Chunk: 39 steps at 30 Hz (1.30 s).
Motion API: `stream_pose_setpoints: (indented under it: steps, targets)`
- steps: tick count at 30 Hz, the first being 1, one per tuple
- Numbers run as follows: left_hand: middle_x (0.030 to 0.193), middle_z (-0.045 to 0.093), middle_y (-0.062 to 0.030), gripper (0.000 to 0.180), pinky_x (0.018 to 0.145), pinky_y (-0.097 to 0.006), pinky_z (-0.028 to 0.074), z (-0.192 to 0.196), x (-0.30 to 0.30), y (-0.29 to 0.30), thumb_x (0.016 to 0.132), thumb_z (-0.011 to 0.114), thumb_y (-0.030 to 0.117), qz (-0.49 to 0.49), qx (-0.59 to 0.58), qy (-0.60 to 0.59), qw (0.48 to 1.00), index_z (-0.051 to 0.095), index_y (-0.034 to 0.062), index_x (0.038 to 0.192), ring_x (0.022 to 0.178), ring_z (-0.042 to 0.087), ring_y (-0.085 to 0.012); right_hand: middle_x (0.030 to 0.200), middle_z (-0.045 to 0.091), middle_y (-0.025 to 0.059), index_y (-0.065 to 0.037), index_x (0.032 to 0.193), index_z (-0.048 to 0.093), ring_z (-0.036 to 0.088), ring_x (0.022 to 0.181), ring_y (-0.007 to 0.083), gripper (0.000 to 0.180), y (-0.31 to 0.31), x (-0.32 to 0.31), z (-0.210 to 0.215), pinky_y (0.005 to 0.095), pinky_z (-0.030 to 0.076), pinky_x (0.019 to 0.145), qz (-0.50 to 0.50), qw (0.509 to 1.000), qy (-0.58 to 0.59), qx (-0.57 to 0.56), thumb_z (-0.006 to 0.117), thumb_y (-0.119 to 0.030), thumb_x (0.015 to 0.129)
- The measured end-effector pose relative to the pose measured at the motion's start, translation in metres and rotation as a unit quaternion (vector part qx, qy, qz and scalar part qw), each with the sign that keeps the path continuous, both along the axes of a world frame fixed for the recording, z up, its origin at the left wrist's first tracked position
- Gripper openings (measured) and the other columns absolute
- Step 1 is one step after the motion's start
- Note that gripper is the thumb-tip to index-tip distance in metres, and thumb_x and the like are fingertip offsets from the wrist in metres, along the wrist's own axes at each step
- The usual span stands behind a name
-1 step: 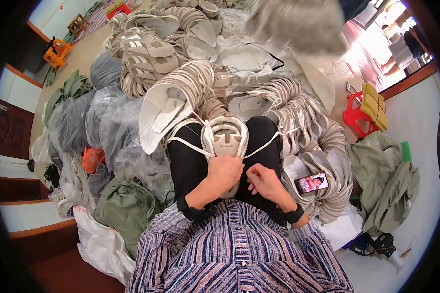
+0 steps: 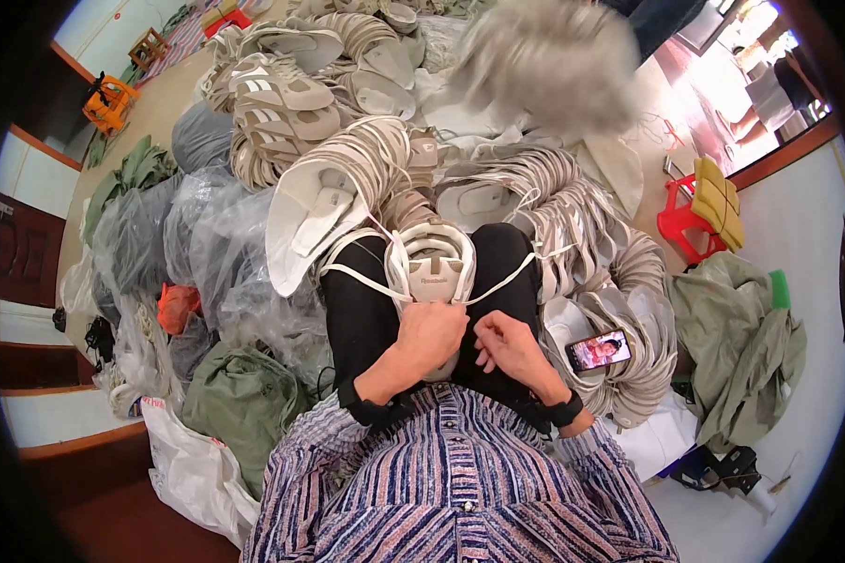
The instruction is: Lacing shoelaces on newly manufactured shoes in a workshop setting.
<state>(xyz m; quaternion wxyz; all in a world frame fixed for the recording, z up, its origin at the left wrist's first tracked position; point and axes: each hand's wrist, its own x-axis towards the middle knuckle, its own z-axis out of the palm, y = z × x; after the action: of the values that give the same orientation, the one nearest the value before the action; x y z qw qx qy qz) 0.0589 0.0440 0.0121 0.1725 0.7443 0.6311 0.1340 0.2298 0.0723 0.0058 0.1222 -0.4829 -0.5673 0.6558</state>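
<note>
A beige and white shoe upper (image 2: 429, 272) lies across my lap between my knees, its padded collar facing away from me. White laces (image 2: 359, 278) spread from both sides of it over my thighs. My left hand (image 2: 432, 333) is closed on the near part of the shoe upper, and its fingers cover that section. Just right of it, my right hand (image 2: 507, 345) has its fingers curled beside the shoe upper; whatever they may pinch is hidden. Stacked shoe uppers (image 2: 333, 192) stand beyond my left knee, and another nested row (image 2: 573, 220) curves around my right knee.
A phone (image 2: 599, 351) with a lit screen rests on the stacked uppers at right. Plastic-wrapped grey bundles (image 2: 221, 244) and a green cloth sack (image 2: 240, 403) crowd the left. A red stool (image 2: 685, 225) stands at right. Ahead, a blurred beige bundle (image 2: 549, 66) hangs near a dark-clothed person.
The blurred beige bundle at the top has shifted left and downward, and more of the dark clothing beside it shows. My hands and the shoe upper stay practically in place.
</note>
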Motion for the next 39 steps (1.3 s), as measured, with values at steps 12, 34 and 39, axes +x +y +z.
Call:
stream_pose_setpoints:
  steps: [12, 34, 39]
  targets:
    - [0.065, 0.060, -0.0162, 0.025, 0.053, -0.034, 0.044, 0.013, -0.024, -0.030, 0.084, 0.058, 0.024, 0.048, -0.089, -0.279, 0.955, 0.062, -0.0001, 0.078, 0.057, 0.060, -0.0295, 0.057, 0.053, 0.0120, 0.000, 0.077, 0.059, 0.056, 0.051, 0.0175, 0.010, 0.011, -0.025, 0.002, 0.0340, 0.045, 0.051, 0.054, 0.976, -0.013, 0.212, 0.059, -0.010, 0.077]
    - [0.070, 0.061, -0.0092, 0.017, 0.054, -0.035, 0.043, 0.095, -0.028, -0.046, 0.087, 0.058, 0.019, -0.364, -0.193, -0.485, 0.771, 0.063, 0.0033, 0.084, 0.060, 0.058, -0.0263, 0.087, 0.054, 0.0059, -0.006, 0.115, 0.050, 0.054, 0.068, 0.0173, 0.038, 0.017, 0.003, 0.020, 0.0282, 0.046, 0.064, 0.185, 0.948, 0.112, 0.234, 0.064, -0.003, 0.080]
    - [0.067, 0.057, -0.0085, 0.016, 0.054, -0.035, 0.041, 0.098, -0.026, -0.041, 0.087, 0.059, 0.017, -0.403, -0.165, -0.543, 0.718, 0.061, 0.0019, 0.084, 0.058, 0.053, -0.0256, 0.068, 0.051, 0.0106, -0.001, 0.085, 0.058, 0.053, 0.063, 0.0248, 0.014, 0.012, 0.005, 0.013, 0.0334, 0.044, 0.060, 0.186, 0.916, 0.009, 0.355, 0.052, -0.012, 0.090]
